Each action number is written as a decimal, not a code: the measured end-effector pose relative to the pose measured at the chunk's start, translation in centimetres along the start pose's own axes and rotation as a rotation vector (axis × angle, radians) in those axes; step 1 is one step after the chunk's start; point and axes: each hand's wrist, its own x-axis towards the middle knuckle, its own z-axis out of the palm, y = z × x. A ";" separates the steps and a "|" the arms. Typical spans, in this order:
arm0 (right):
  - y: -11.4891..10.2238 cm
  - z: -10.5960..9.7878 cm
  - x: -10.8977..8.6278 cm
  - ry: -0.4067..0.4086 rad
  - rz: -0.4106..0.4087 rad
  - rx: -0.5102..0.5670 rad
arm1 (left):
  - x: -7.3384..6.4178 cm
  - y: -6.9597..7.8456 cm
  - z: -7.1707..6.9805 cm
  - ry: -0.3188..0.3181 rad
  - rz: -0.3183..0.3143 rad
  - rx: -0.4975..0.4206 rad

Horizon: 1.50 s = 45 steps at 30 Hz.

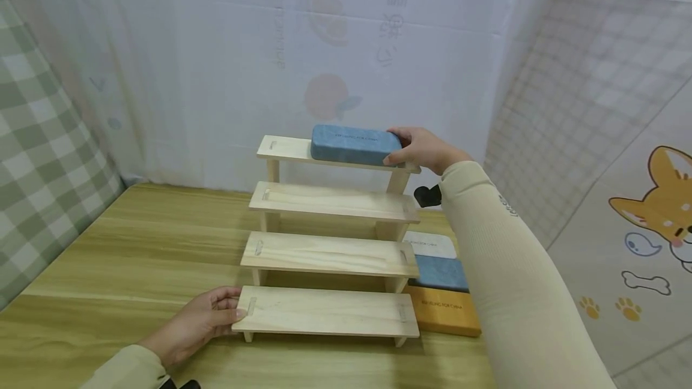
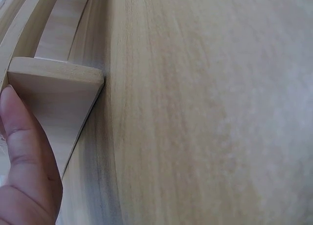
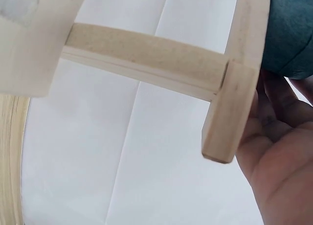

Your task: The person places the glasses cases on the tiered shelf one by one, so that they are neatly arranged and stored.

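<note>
A: Position of the stepped rack (image 1: pixel 330 254)?
B: On the table (image 1: pixel 135 245), highest tier (image 1: pixel 286 147) at its rear, lowest tier (image 1: pixel 330 312) at its front.
A: What does it bear?
B: One upper case (image 1: pixel 351 146), on the highest tier, toward the rack's right end. The right hand (image 1: pixel 424 149) holds that case's right end.
A: Left of the rack?
B: The left hand (image 1: pixel 200 320), pinching the lowest tier's left end. Well apart beyond, a cloth (image 1: pixel 48 137).
A: Right of it?
B: A front case (image 1: pixel 443 311), middle case (image 1: pixel 443 273) and rear case (image 1: pixel 432 245), on the table just beside the rack. Farther right, a sheet (image 1: pixel 600 245).
A: Behind?
B: A curtain (image 1: pixel 216 77).
</note>
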 end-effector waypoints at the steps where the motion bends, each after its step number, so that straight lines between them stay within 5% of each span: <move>1: 0.0 0.0 0.0 -0.002 0.003 0.000 | 0.0 0.0 0.0 0.000 0.000 -0.001; 22: 0.0 0.1 -0.4 -0.002 0.009 -0.003 | 0.2 0.1 0.1 0.003 -0.003 -0.002; 31: 1.0 -0.2 -1.4 0.165 -0.075 -0.068 | 0.1 0.1 -0.2 0.012 -0.006 0.008; 35: 1.7 -0.5 -2.5 0.237 -0.091 -0.107 | 0.0 0.1 -0.4 0.013 -0.011 0.006; 45: 3.9 -0.6 -6.7 0.266 -0.160 -0.189 | 0.1 0.0 -0.6 0.002 -0.011 0.003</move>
